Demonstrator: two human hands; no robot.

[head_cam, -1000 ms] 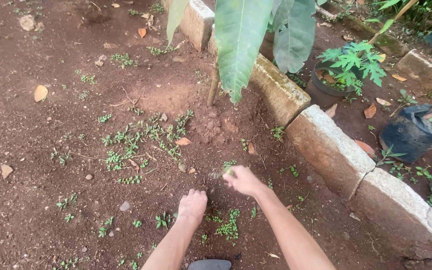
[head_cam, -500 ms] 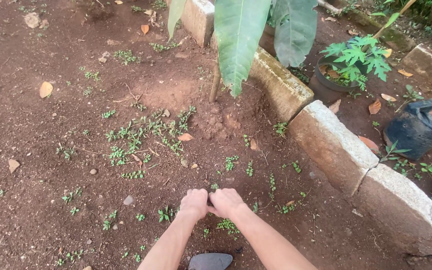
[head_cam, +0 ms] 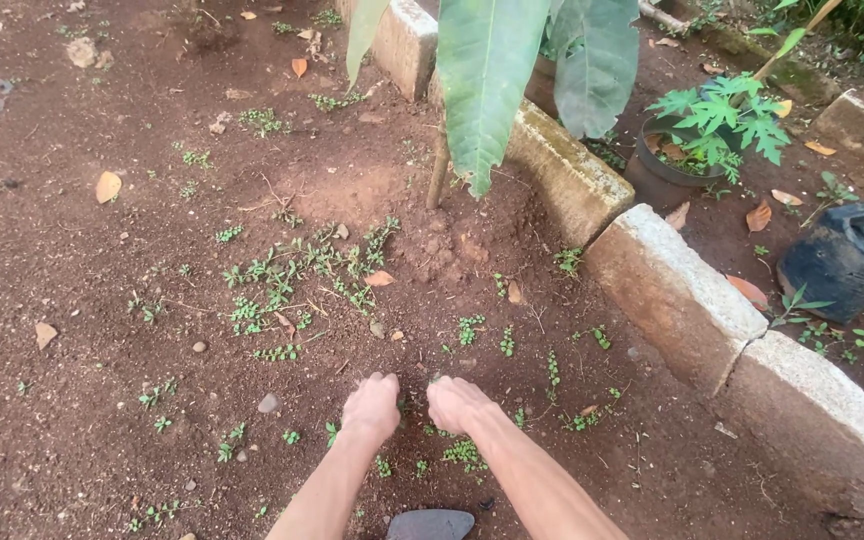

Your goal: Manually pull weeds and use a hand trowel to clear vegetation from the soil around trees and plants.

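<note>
My left hand (head_cam: 370, 408) and my right hand (head_cam: 457, 403) rest knuckles-up on the reddish-brown soil (head_cam: 102, 330), a few centimetres apart. Their fingertips are curled down into the dirt. Small green weeds (head_cam: 465, 455) grow right beside and just behind my right hand, and a few more (head_cam: 468, 327) stand ahead of it. Whether either hand pinches a weed is hidden by the fingers. A larger patch of weeds (head_cam: 282, 272) spreads ahead to the left.
A young tree's stem (head_cam: 438, 170) with big drooping leaves (head_cam: 487, 80) rises ahead. A stone curb (head_cam: 672, 290) runs diagonally on the right; beyond it stand a black pot with a leafy plant (head_cam: 667, 170) and a black grow bag (head_cam: 842, 262). A dark shoe tip (head_cam: 430, 524) shows at the bottom.
My right hand, raised with a pulled weed a second ago, came down beside my left hand. The two hands met, then moved slightly apart on the soil.
</note>
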